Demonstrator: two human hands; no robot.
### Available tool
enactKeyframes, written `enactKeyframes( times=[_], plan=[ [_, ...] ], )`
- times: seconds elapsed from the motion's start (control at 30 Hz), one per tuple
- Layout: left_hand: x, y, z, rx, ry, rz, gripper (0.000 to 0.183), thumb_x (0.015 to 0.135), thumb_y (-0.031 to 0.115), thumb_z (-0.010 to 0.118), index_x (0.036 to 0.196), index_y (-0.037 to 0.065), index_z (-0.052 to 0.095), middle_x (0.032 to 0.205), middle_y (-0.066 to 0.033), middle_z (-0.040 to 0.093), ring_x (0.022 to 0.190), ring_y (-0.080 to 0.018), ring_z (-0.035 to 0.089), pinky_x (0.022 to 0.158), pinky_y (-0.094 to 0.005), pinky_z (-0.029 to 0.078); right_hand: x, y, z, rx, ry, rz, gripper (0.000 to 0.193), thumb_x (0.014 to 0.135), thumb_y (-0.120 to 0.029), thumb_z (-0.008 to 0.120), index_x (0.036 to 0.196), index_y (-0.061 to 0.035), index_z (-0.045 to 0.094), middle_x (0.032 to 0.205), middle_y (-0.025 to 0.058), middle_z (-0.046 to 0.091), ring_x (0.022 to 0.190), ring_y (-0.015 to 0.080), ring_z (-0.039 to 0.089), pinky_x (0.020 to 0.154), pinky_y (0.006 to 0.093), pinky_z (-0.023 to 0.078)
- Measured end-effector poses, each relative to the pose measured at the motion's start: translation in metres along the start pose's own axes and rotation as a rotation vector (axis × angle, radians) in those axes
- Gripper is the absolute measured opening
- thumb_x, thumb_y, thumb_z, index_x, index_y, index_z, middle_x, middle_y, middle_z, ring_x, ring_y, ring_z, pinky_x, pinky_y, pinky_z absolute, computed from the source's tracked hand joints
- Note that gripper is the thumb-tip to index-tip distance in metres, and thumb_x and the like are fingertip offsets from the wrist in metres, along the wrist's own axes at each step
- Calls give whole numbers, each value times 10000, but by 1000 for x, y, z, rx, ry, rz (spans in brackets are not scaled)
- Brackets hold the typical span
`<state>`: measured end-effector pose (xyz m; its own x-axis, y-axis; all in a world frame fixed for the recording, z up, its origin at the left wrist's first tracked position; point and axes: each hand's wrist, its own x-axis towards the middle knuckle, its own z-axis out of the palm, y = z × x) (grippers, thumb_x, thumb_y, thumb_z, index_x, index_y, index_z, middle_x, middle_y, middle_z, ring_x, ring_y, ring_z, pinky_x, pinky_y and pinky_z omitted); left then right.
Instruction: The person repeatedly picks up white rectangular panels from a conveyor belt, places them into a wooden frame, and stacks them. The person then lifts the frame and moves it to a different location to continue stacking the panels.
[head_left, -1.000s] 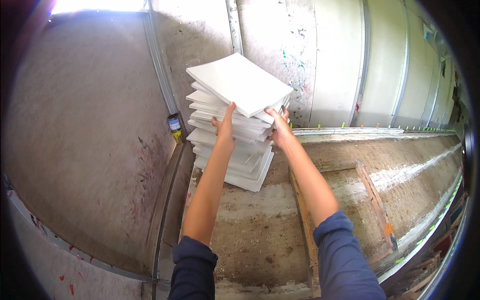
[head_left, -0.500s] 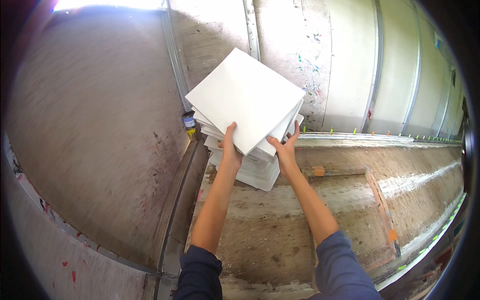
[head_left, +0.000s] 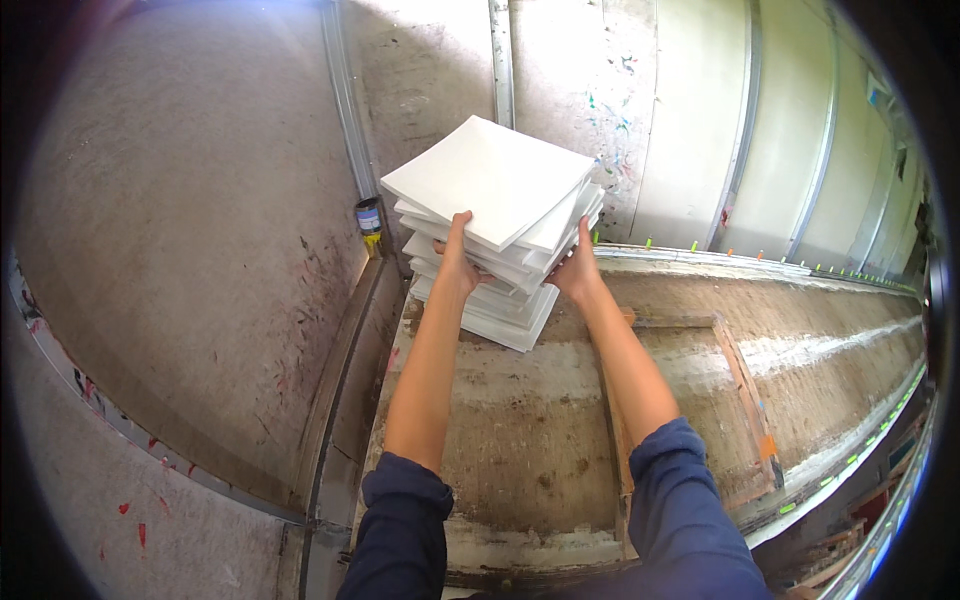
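Observation:
A stack of thin white square panels (head_left: 490, 185) stands at the far end of the wooden bench, its layers lying unevenly turned on one another. My left hand (head_left: 458, 265) grips the upper panels at their near left side, thumb up over the top panel's edge and fingers tucked beneath. On the near right side, my right hand (head_left: 576, 268) presses against the same upper panels, fingers pointing up along their edges. Some fingertips of both hands are hidden by the panels. Lower panels (head_left: 512, 330) show below and between my hands, resting on the bench.
A small can with a yellow lower part (head_left: 371, 225) hangs left of the stack. The stained wooden bench (head_left: 520, 450) carries a strip frame (head_left: 740, 365) at right. Paint-marked wall boards (head_left: 620, 110) rise behind; a large grey board (head_left: 200, 250) lies left.
The upper panels have turned and come down flatter over the lower ones. My right hand has shifted from the top panel's near corner to the stack's right side, its thumb off the top.

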<state>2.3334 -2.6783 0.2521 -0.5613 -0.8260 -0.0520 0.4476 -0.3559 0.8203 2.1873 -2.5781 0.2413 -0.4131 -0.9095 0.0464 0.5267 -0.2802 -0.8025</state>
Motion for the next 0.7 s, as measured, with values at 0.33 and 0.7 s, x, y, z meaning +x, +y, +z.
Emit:
enactKeyframes(
  times=[0.33, 0.7],
  plan=[
    [-46, -5, 0, -91, 31, 81, 1004, 673, 449, 617, 1388, 134, -13, 1412, -178, 104, 1283, -430, 176, 960, -694, 164, -5, 1, -7, 15, -40, -187, 715, 822, -389, 574, 1338, 9, 278, 1347, 142, 371, 1231, 316, 363, 1001, 467, 310],
    [-37, 13, 13, -160, -134, -121, 901, 694, 403, 575, 1382, 86, 87, 1394, -203, 180, 1265, -445, 215, 913, -735, 158, -22, -4, -4, 82, 58, -220, 588, 783, -253, 593, 1233, 50, 368, 1200, 146, 475, 1111, 283, 473, 947, 431, 368]
  ],
)
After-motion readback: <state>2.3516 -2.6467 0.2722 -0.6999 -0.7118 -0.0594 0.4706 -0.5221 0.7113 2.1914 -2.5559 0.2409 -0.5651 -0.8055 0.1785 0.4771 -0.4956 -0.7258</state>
